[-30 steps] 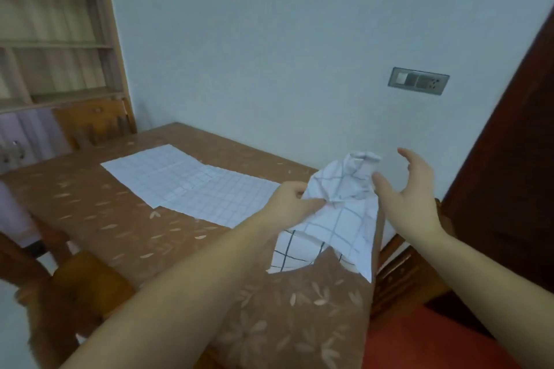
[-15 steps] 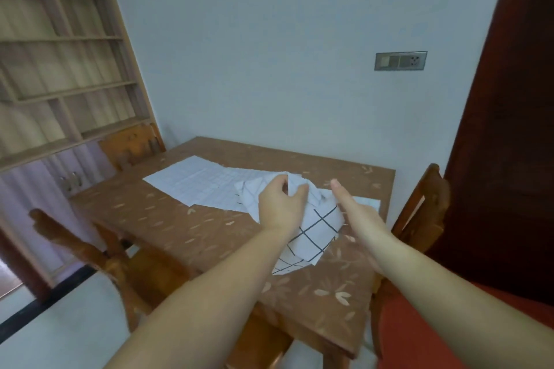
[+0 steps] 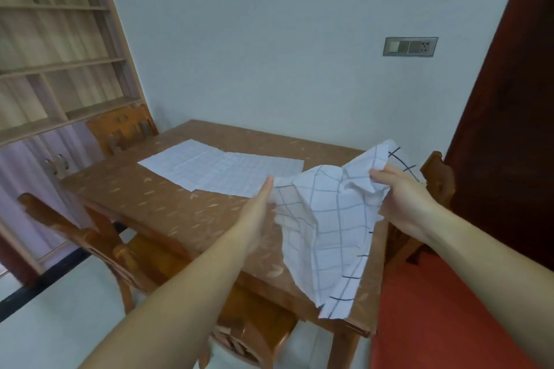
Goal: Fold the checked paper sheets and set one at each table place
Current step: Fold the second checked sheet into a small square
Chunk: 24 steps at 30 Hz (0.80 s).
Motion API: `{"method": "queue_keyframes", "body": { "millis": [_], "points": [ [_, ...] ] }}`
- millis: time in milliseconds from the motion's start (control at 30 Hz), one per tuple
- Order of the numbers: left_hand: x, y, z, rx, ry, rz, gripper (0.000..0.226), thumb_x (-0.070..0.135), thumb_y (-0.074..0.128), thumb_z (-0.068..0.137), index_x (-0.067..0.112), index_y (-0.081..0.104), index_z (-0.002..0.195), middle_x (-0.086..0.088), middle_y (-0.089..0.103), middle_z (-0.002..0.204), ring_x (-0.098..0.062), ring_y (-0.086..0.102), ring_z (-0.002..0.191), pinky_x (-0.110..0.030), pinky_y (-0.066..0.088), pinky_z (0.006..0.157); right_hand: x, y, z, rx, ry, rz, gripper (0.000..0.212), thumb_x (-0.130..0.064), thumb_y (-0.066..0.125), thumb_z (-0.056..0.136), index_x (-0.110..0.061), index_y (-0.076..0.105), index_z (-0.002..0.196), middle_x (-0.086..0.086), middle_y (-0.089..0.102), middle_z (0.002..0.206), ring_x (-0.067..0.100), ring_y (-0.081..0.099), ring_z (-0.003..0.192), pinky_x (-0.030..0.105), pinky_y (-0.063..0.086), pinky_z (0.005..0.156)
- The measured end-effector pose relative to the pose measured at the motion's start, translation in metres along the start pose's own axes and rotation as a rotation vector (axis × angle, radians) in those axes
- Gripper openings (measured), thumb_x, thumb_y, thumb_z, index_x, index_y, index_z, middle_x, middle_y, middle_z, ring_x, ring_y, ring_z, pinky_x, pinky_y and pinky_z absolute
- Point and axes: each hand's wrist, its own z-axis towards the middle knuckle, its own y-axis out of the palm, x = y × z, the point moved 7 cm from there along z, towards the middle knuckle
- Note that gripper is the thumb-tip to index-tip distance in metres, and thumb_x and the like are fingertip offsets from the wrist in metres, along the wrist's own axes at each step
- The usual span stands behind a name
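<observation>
Right hand (image 3: 403,201), centre right of frame: fingers clenched on the upper part of the crumpled checked sheet (image 3: 326,219), held up over the near right corner of the surface (image 3: 156,201). Left hand (image 3: 256,213): fingers straight, released, touching the sheet's left edge (no grasp). Flat checked sheets (image 3: 221,171) lie on the surface, mid-frame.

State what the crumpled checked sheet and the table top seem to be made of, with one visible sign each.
The checked sheet looks like thin matt paper: it shows sharp crumples. The table top is a brown leaf-printed surface with slight sheen, perhaps laminate or a vinyl cover.
</observation>
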Motion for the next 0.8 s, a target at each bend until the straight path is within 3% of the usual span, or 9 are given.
{"method": "queue_keyframes", "body": {
  "millis": [100,200,367,500,600,633,700,733,800],
  "points": [
    [-0.005,0.017,0.002,-0.243,-0.09,-0.03,0.073,0.063,0.055,0.087,0.021,0.042,0.144,-0.003,0.05,0.142,-0.02,0.054,0.122,-0.041,0.035,0.112,0.0,-0.008,-0.006,-0.024,0.049,0.108,0.025,-0.01,0.043,0.098,-0.009,0.067,0.107,0.012,0.073,0.101,0.025,0.072,0.085,0.038,0.052,0.077],
    [-0.009,0.031,0.007,-0.302,-0.096,0.113,0.072,0.063,0.044,0.093,0.022,0.033,0.151,0.0,0.045,0.147,-0.026,0.039,0.14,-0.043,0.028,0.113,0.005,-0.02,-0.013,0.018,0.115,0.235,0.025,-0.014,0.044,0.098,-0.009,0.065,0.109,0.016,0.074,0.103,0.03,0.073,0.085,0.043,0.053,0.076],
    [-0.047,0.044,0.026,-0.447,-0.225,0.134,0.087,0.09,0.06,0.056,0.038,0.063,0.125,0.003,0.069,0.123,-0.026,0.062,0.119,-0.052,0.038,0.109,0.014,-0.041,-0.023,0.129,0.199,0.233,0.037,-0.02,0.042,0.097,-0.001,0.06,0.123,0.025,0.066,0.119,0.038,0.067,0.1,0.047,0.051,0.08],
    [-0.033,0.051,0.034,-0.335,-0.092,-0.188,0.037,0.023,0.063,0.094,0.012,0.06,0.13,-0.005,0.076,0.1,-0.02,0.072,0.093,-0.035,0.056,0.082,0.018,-0.063,-0.022,0.239,0.234,0.17,0.033,-0.024,0.049,0.096,-0.003,0.063,0.118,0.023,0.069,0.114,0.036,0.067,0.102,0.044,0.054,0.075],
    [-0.008,0.045,0.039,-0.242,0.053,-0.206,0.046,0.01,0.068,0.089,0.02,0.055,0.131,-0.008,0.07,0.115,-0.022,0.071,0.096,-0.032,0.056,0.071,0.012,-0.084,-0.013,0.33,0.165,0.072,0.049,-0.063,0.054,0.087,-0.018,0.073,0.089,0.023,0.069,0.094,0.012,0.073,0.068,0.023,0.055,0.055],
    [0.001,0.043,0.039,-0.207,0.09,-0.185,0.05,0.012,0.073,0.086,0.028,0.054,0.13,-0.009,0.066,0.123,-0.023,0.07,0.099,-0.03,0.055,0.071,0.013,-0.088,-0.013,0.314,0.172,0.005,0.053,-0.069,0.055,0.082,-0.02,0.074,0.087,0.024,0.067,0.094,0.007,0.072,0.066,0.018,0.054,0.057],
    [0.017,0.04,0.04,-0.158,0.169,-0.089,0.057,0.019,0.078,0.08,0.04,0.055,0.128,-0.01,0.055,0.139,-0.026,0.063,0.115,-0.03,0.052,0.078,0.022,-0.084,-0.024,0.237,0.203,-0.098,0.021,-0.029,0.062,0.093,-0.014,0.074,0.101,0.021,0.072,0.102,0.02,0.073,0.085,0.029,0.057,0.072],
    [0.026,0.039,0.039,-0.146,0.21,-0.037,0.056,0.021,0.078,0.08,0.041,0.056,0.127,-0.01,0.049,0.145,-0.029,0.056,0.125,-0.033,0.052,0.086,0.028,-0.085,-0.029,0.224,0.228,-0.136,0.019,-0.009,0.061,0.091,-0.007,0.07,0.107,0.018,0.073,0.102,0.026,0.072,0.088,0.034,0.056,0.073],
    [0.041,0.037,0.037,-0.136,0.283,0.038,0.045,0.023,0.075,0.082,0.043,0.062,0.12,-0.007,0.047,0.146,-0.031,0.046,0.135,-0.041,0.045,0.103,0.038,-0.098,-0.037,0.272,0.219,-0.189,0.025,0.003,0.059,0.089,-0.003,0.067,0.112,0.016,0.073,0.102,0.027,0.071,0.087,0.036,0.056,0.07]
  ]
}}
